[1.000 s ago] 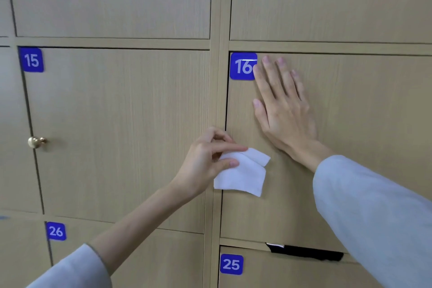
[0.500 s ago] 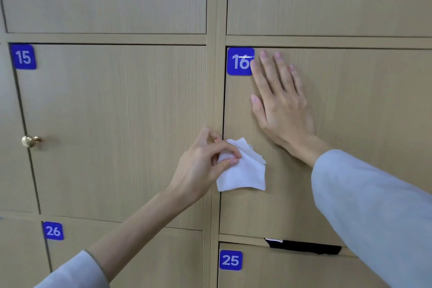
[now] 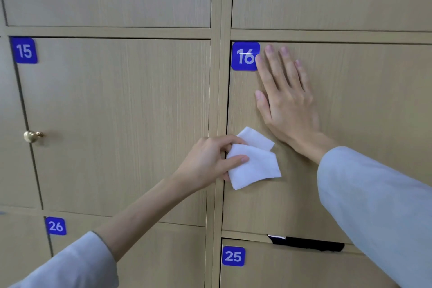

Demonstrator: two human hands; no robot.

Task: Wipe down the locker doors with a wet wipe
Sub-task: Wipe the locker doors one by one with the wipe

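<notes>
My left hand (image 3: 210,159) pinches a folded white wet wipe (image 3: 253,162) between thumb and fingers, holding it against the left edge of locker door 16 (image 3: 362,124). My right hand (image 3: 285,100) lies flat on the same door, fingers straight and pointing up, its index fingertip touching the blue number plate 16 (image 3: 244,56). The wipe sits just below and left of my right wrist. Door 15 (image 3: 117,124) is to the left, across the vertical frame strip (image 3: 219,77).
A brass knob (image 3: 32,135) sticks out at the left edge of door 15. Doors 26 (image 3: 56,225) and 25 (image 3: 233,256) lie below. A dark strip (image 3: 306,243) shows in the gap under door 16. More plain doors run above.
My left hand has re-gripped the wipe and shifted slightly along the door's left edge; the wipe's folds have changed shape. My right hand has stayed flat on door 16.
</notes>
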